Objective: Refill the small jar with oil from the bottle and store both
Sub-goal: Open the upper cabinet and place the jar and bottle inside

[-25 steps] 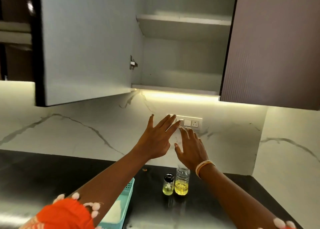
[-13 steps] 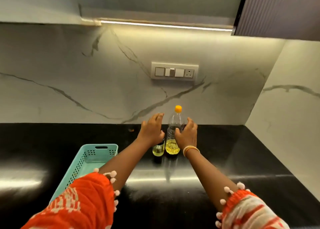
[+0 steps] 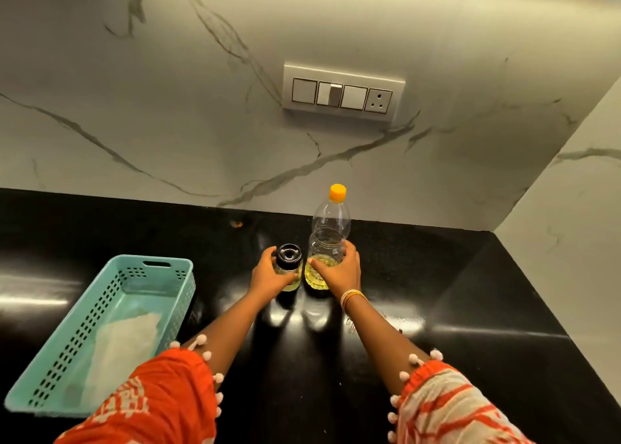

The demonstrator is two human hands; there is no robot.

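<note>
A small glass jar (image 3: 289, 262) with a black lid and a little yellow oil stands upright on the black counter (image 3: 420, 302). My left hand (image 3: 268, 277) grips it from the left. Right beside it stands a clear plastic bottle (image 3: 331, 228) with an orange cap, yellow oil filling only its bottom part. My right hand (image 3: 339, 270) grips the bottle's lower body from the right. Both containers rest on the counter, close to the marble back wall.
A teal perforated plastic basket (image 3: 158, 269) holding a white cloth lies at the left front of the counter. A switch panel (image 3: 342, 92) is set in the marble wall above the bottle. A side wall closes the corner on the right.
Both hands came down from near the switch panel onto the counter; the left now grips the jar and the right the bottle. The view tilted down, so the open cupboard left the frame.
</note>
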